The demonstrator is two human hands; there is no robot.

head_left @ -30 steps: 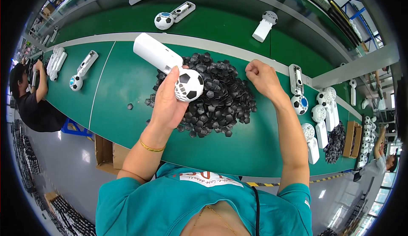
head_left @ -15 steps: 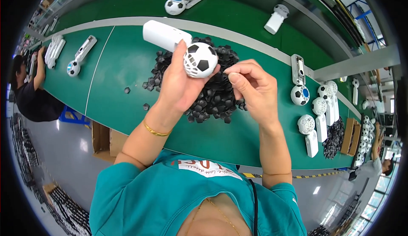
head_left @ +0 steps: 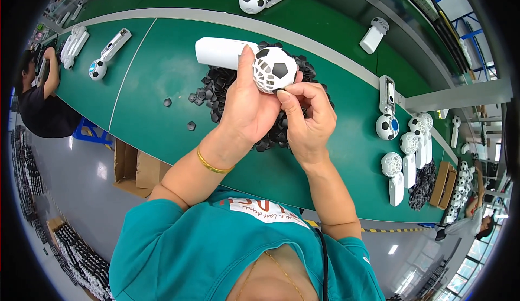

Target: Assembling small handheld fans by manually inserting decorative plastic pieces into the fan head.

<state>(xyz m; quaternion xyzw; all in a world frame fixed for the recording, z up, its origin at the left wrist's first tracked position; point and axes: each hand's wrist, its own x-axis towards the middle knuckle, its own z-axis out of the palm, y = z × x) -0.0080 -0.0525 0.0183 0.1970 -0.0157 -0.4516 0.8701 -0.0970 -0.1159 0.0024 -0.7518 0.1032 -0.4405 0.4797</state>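
Observation:
My left hand point(head_left: 246, 106) is closed round a white device with a football-patterned ball head point(head_left: 280, 70) and a long white handle, which points to the far left. Black pentagons fill some of the ball's openings, while its near left side shows open white lattice. Thumb and fingers of my right hand point(head_left: 310, 118) are pinched at the ball's lower edge, on a small black pentagon piece point(head_left: 280, 91) that is mostly hidden by the fingertips. Below both hands spreads a heap of black pentagon pieces point(head_left: 218, 87) on the green table point(head_left: 157, 122).
On the right stand several white ball-headed devices point(head_left: 391, 164), a dark heap of pieces point(head_left: 422, 187) and a cardboard box point(head_left: 443, 185). Further devices point(head_left: 252, 2) lie on the far green strip. At the left another person point(head_left: 46, 95) sits at the table.
My right hand has moved left from beside the ball to touch its lower edge. The ball and my left hand have shifted slightly right in view. Devices on the far strip now appear further right.

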